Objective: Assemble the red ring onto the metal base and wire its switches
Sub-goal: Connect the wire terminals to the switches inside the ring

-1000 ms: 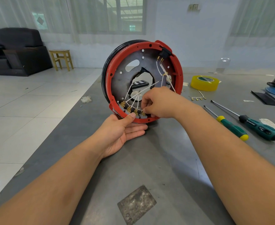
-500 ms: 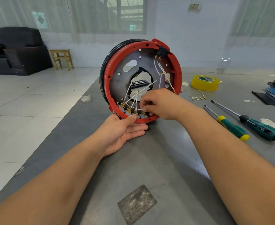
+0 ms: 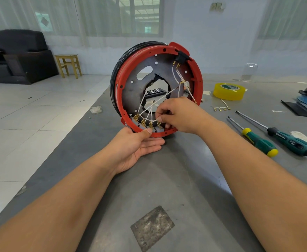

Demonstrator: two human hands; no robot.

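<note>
Head view, red ring [image 3: 199, 77]: stands on edge on the grey table [image 3: 176, 179], seated around the dark metal base [image 3: 130, 91], open face toward the person
Metal base: round plate with a ragged centre hole and small drilled holes; a black rim shows behind it on the left
Switches [image 3: 145, 124]: a row of grey blocks with brass terminals along the ring's lower inside edge; a black switch [image 3: 181, 58] sits at the upper right of the ring
Wires [image 3: 149, 108]: thin white leads fan from the lower terminals up across the centre hole toward a tied bundle below the black switch
Right hand [image 3: 178, 115]: fingers curled, fingertips pinching a wire end at the rightmost lower terminal; the exact lead is too small to tell
Left hand [image 3: 136, 148]: palm up under the ring's bottom edge, fingers nearly straight on the table, thumb pressed against the red rim below the switches
Table: grey, scuffed, with a rough dark patch near the front edge
Loose terminals [image 3: 221, 108]: small brass pieces on a short lead, right of the ring
Screwdrivers [image 3: 258, 140]: two with green handles, lying side by side at right
Tape roll [image 3: 229, 90]: yellow, flat on the table behind the screwdrivers
Room: pale tiled floor at left, a dark armchair [image 3: 20, 55], a small wooden stool [image 3: 68, 65], curtained windows behind
</note>
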